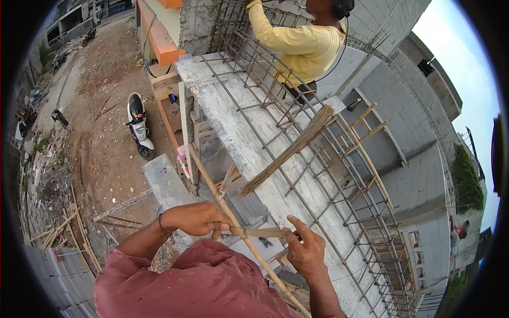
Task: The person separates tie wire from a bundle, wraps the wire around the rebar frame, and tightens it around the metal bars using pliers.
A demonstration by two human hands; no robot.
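A flat brown strip (264, 232) runs between my two hands, across a bamboo pole (254, 249) that slants down in front of me. My left hand (197, 218), with a dark band at the wrist, pinches the strip's left end beside the pole. At the other end, the thumb and fingers of my right hand (306, 248) close on the strip, the index finger raised. What the strip is made of I cannot make out. Just beyond my hands, a bundle of thin brown wires (291, 151) lies over the steel bars (275, 161) on the concrete slab (225, 124).
A co-worker in a yellow top (299, 47) is at the rebar cage (249, 58) beyond the slab. Below on the left is dirt ground (98, 143) with a parked scooter (139, 124). A bamboo ladder (366, 169) leans along the cage. Past the slab's left edge is a drop.
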